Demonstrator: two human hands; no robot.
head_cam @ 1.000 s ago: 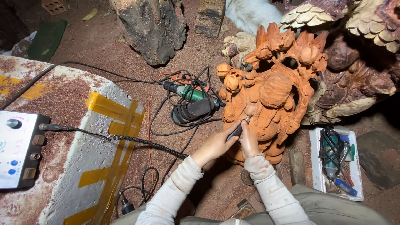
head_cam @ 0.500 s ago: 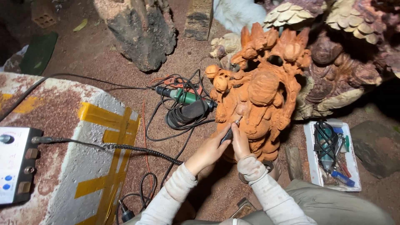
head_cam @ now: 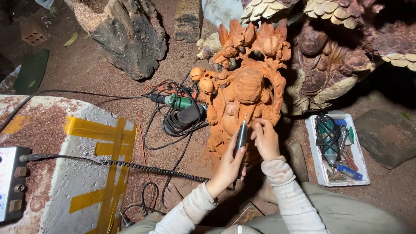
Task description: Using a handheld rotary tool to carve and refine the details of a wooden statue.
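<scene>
An orange-red carved wooden figure (head_cam: 245,84) stands on the dusty ground in front of me. My left hand (head_cam: 227,167) grips a slim rotary carving handpiece (head_cam: 241,132), whose tip points up against the lower middle of the carving. My right hand (head_cam: 265,138) sits beside the tool, fingers curled and resting on the carving's lower right face. A coiled black cord (head_cam: 147,167) runs from the handpiece leftward to a control box (head_cam: 11,182).
A green power tool (head_cam: 175,102) and tangled cables (head_cam: 182,119) lie left of the carving. A white tray of tools (head_cam: 336,149) sits at right. A taped white block (head_cam: 86,169), a log (head_cam: 125,34), a dark stone (head_cam: 385,134) and larger dark carvings (head_cam: 333,60) surround me.
The view has shifted so the carving sits more central. The handpiece now stands more upright against the carving, and both hands have moved up slightly with it.
</scene>
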